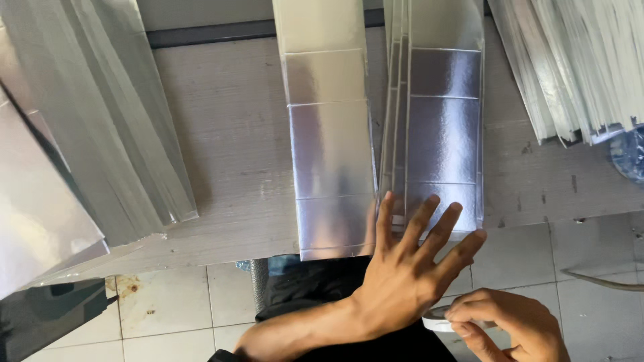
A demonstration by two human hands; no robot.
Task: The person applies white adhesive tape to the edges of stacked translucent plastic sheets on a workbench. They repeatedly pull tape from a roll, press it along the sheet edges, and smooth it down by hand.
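Two long strips of silver foil-faced board lie side by side on a wooden table (228, 134), creased into panels. My left hand (409, 268) is spread flat, fingers apart, on the near end of the right strip (443, 134), its outermost finger touching the edge of the left strip (332, 154). My right hand (503, 322) is lower right, below the table edge, with its fingers closed on a white roll of tape (435, 323). My forearm crosses dark clothing at the bottom.
A large fanned pile of silver sheets (100, 134) fills the left side, and another pile (577, 67) lies at the top right. A blue plastic item (630, 154) sits at the right edge. Tiled floor (168, 315) shows below the table.
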